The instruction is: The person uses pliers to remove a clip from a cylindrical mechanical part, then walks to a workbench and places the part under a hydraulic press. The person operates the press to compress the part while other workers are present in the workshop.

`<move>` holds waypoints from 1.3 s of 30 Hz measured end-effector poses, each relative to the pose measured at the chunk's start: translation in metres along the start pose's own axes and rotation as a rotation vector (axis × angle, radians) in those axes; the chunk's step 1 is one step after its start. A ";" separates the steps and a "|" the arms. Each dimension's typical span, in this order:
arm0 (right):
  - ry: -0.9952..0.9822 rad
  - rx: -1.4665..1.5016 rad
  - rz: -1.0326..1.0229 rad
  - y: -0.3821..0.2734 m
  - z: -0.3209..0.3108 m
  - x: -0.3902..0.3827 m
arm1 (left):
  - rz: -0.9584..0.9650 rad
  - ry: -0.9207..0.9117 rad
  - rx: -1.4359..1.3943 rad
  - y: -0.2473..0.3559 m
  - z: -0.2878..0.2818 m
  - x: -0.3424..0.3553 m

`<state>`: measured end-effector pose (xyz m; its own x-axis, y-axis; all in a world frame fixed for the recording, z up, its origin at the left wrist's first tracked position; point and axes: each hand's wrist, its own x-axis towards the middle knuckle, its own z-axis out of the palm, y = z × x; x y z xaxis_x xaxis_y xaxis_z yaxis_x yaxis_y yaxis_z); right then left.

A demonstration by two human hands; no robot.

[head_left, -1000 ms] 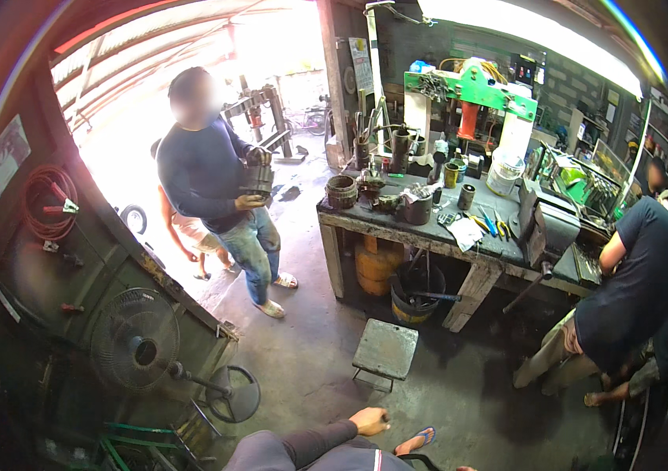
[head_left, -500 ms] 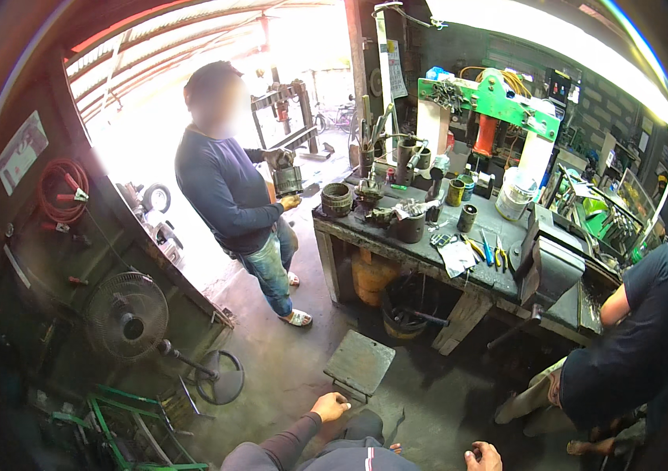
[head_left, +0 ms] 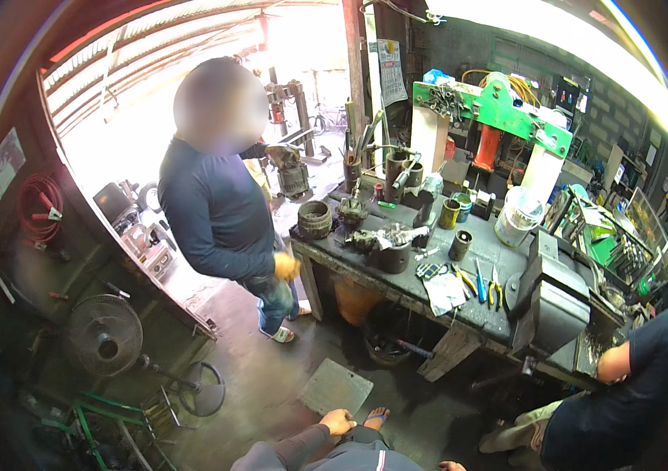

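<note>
My left hand is at the lower middle, beside my thigh and just below the near edge of a low square stool. Its fingers curl inward, and nothing shows in them. Only a sliver of my right hand shows at the bottom edge; its fingers are mostly cut off. One of my feet, in a sandal, is on the floor right of my left hand. Across from me a person in a dark long-sleeved shirt holds a cylindrical metal machine part at the bench's left end.
The workbench carries metal cylinders, pliers, a white bucket and a vise. A green press frame rises behind. Another person is at right. A fan and steering wheel are at left.
My view has shifted forward, and my foot has come into sight. My right hand has dropped almost out of view. The person across has come closer, one hand now lowered from the metal part.
</note>
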<state>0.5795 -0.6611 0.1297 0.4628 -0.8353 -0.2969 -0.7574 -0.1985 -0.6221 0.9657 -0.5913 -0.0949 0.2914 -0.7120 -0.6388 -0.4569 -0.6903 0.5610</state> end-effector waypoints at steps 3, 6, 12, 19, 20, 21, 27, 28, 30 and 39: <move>0.074 0.008 0.018 -0.009 -0.027 0.032 | 0.156 0.053 0.010 0.066 -0.015 0.053; 0.161 -0.015 0.027 -0.022 -0.058 0.070 | 0.311 0.057 -0.051 0.125 -0.037 0.094; 0.283 0.030 0.049 -0.056 -0.107 0.122 | 0.538 -0.006 -0.098 0.266 -0.083 0.111; 0.334 0.126 0.001 -0.070 -0.138 0.158 | 0.674 -0.067 -0.280 0.348 -0.074 0.089; 0.357 0.145 -0.013 -0.069 -0.143 0.163 | 0.677 -0.084 -0.294 0.356 -0.070 0.084; 0.387 0.195 -0.026 -0.069 -0.149 0.168 | 0.702 -0.076 -0.298 0.364 -0.067 0.080; 0.513 0.219 -0.159 -0.066 -0.195 0.196 | 0.914 0.063 -0.266 0.411 -0.059 0.057; 0.526 0.226 -0.190 -0.063 -0.199 0.202 | 0.967 0.103 -0.257 0.420 -0.059 0.056; 0.515 0.252 -0.219 -0.065 -0.208 0.208 | 1.002 0.166 -0.260 0.438 -0.063 0.053; 0.200 0.177 -0.171 -0.006 -0.182 0.197 | 0.933 0.198 -0.341 0.465 -0.060 0.043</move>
<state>0.5913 -0.9174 0.2069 0.4633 -0.8853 -0.0398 -0.5762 -0.2668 -0.7726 0.8162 -0.9505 0.1700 0.0885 -0.9731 0.2128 -0.3182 0.1748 0.9318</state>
